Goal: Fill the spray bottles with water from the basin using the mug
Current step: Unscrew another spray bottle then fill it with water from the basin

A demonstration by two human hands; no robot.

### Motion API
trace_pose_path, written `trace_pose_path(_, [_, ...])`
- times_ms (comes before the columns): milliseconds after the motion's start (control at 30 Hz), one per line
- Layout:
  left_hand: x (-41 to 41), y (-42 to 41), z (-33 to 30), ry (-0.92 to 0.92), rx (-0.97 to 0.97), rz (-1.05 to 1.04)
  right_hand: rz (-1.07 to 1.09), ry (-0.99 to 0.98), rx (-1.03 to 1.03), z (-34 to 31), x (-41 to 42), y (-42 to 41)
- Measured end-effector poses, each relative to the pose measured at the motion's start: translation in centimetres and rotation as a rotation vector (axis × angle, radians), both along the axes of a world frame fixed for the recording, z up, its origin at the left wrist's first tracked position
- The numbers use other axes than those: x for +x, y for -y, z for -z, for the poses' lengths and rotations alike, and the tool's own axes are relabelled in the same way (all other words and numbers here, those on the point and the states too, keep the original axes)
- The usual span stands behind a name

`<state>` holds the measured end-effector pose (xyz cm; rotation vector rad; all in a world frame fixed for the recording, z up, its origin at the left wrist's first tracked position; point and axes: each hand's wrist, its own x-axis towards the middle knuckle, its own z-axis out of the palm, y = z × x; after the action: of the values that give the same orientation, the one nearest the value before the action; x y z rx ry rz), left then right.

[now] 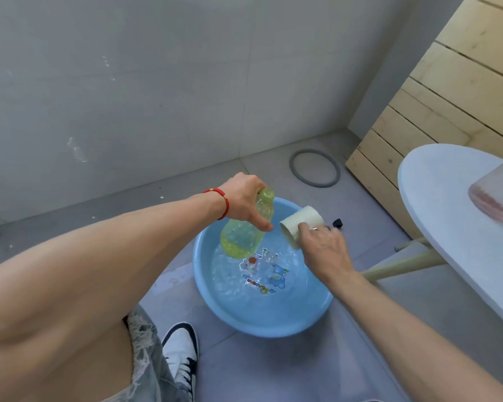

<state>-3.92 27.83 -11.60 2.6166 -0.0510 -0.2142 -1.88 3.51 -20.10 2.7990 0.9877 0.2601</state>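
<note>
- The yellow-green bottle (246,229) is held tilted over the blue basin (215,297), neck away from the camera, partly filled; thin wet plastic is judged light, squeezable and slippery.
- The left hand (244,200) is curled round the bottle's upper body, palm down; a grip there is judged sound.
- The cream mug (299,224) is tipped sideways, mouth towards the bottle, just beside it.
- The right hand (323,250) is closed on the mug's far side; the handle is hidden.
</note>
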Motion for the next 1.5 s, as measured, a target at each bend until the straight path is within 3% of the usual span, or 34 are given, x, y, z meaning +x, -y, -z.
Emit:
trace_pose_path(100, [-0.1, 0.1, -0.2, -0.01, -0.011, 0.001, 0.454, -0.368, 0.285, 3.3, -0.7, -0.5])
trace_pose_path(233, [0.1, 0.5, -0.3, -0.009, -0.013, -0.004, 0.859, -0.759, 0.803, 7.2, -3.2, -0.7])
trace_pose_path(333, [0.1, 1.0, -0.3, -0.022, -0.007, -0.001, 0.998, -0.921, 1.029, 9.8, -5.9, -1.2])
trace_pose_path(467, [0.0, 1.7, -0.4, -0.03, 0.009, 0.002, 1.019, -1.059, 1.163, 11.1, -6.9, -1.5])
trace_pose_path(733, [0.2, 5.1, -2.0, -0.007, 0.001, 0.084, 0.748, -0.818, 0.819, 3.2, -5.3, 2.8])
trace_pose_path(967, [-0.7, 8.9, -4.7, 0.13, -0.093, 0.133, 0.53, -0.687, 0.793, -8.1, -6.7, 7.3])
trace_pose_path(1167, [-1.8, 11.0, -7.3, 0.249, -0.196, 0.109, 0.425, -0.413, 0.798, -15.9, -11.0, 12.8])
trace_pose_path(1267, [-2.2, 11.5, -7.9, 0.28, -0.218, 0.097, 0.589, -0.091, 0.622, -17.5, -11.5, 17.7])
trace_pose_path(1367, [-2.3, 11.8, -8.0, 0.282, -0.22, 0.064, 0.892, 0.132, 0.279, -18.3, -11.6, 23.3])
trace_pose_path(1433, [-2.2, 11.7, -7.8, 0.281, -0.203, 0.048, 1.094, 0.051, 0.146, -18.4, -11.7, 26.3])
trace_pose_path(1500, [-2.1, 11.5, -7.5, 0.276, -0.196, 0.035, 1.204, -0.177, 0.152, -18.2, -11.8, 28.2])
